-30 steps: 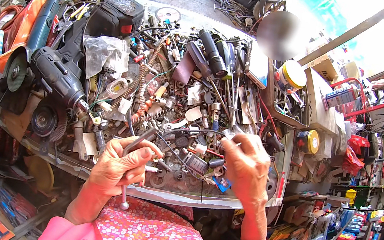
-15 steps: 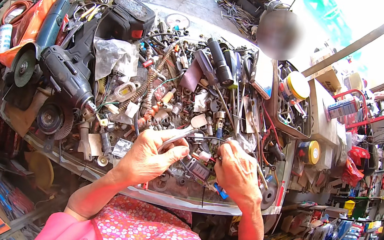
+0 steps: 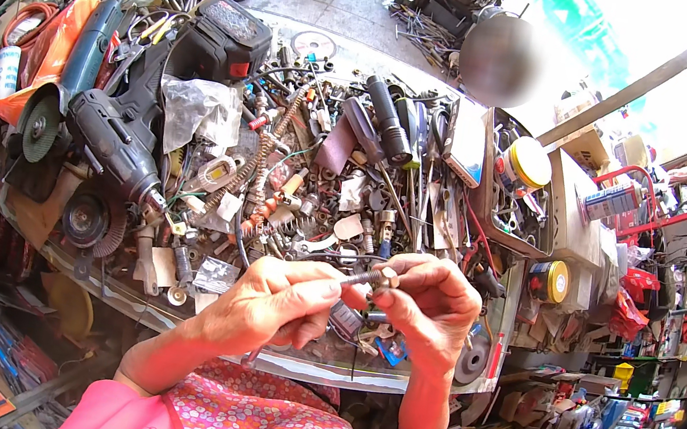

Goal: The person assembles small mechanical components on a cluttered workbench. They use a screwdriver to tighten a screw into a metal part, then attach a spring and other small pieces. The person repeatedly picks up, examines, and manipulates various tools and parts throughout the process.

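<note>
A white-and-blue cylindrical canister point(image 3: 6, 73) bearing blue lettering stands beyond the left edge of a cluttered workbench point(image 3: 294, 369); inside that edge lies a black cordless power tool point(image 3: 118, 136). Above the near edge, a worker's left hand point(image 3: 278, 298) grips the shank of a grey threaded metal bolt point(image 3: 363, 279), fingers curled closely around it. The right hand point(image 3: 432, 303) pinches its brass-toned hexagonal end point(image 3: 388, 277) between thumb and fingers. The bolt is already clear of the bench; whether that end is a separate nut, and any turning done or left, cannot be told. Near the right edge, a round yellow-lidded white tub point(image 3: 529, 162) carries print too small to read.
</note>
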Available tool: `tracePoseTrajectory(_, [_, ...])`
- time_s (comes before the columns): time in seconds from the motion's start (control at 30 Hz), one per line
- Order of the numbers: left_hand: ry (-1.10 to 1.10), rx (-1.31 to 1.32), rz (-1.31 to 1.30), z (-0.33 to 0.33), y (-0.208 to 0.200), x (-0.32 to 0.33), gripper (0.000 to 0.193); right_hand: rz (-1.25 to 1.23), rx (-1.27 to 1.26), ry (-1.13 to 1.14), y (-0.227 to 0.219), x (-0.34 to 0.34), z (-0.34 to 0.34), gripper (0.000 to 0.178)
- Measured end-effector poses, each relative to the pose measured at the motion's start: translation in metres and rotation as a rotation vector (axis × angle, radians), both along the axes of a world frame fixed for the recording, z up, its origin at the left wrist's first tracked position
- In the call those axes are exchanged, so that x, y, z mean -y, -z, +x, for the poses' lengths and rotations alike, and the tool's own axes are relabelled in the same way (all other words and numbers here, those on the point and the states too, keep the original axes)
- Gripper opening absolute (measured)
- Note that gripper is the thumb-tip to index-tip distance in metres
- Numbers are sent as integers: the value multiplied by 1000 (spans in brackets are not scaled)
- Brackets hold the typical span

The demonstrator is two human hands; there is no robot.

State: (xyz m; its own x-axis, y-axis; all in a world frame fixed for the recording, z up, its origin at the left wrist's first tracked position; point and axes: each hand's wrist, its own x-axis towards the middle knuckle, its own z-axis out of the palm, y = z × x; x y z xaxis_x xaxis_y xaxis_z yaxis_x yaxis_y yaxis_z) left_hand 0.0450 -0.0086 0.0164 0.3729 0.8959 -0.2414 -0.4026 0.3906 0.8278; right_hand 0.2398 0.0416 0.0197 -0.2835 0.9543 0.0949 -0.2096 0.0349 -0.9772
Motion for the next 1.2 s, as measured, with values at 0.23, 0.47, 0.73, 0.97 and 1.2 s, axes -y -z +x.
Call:
tracePoseTrajectory(0.23, [5,-10,114,-1,-2,6,31,126,22,-79,-3,4,4,29])
tracePoseTrajectory(0.47, [4,-169,237,-1,-1,6,25,388,348,-211,-17,-6,17,37])
tracePoseTrajectory(0.73, [-5,-125,380,2,4,7,23,394,379,-113,-18,8,8,35])
tracePoseTrajectory(0.97, [7,95,172,4,0,14,26,465,342,-93,-25,10,1,34])
tracePoseTrajectory(1.2, [12,19,49,-5,-3,15,23,374,343,-76,-27,7,0,27])
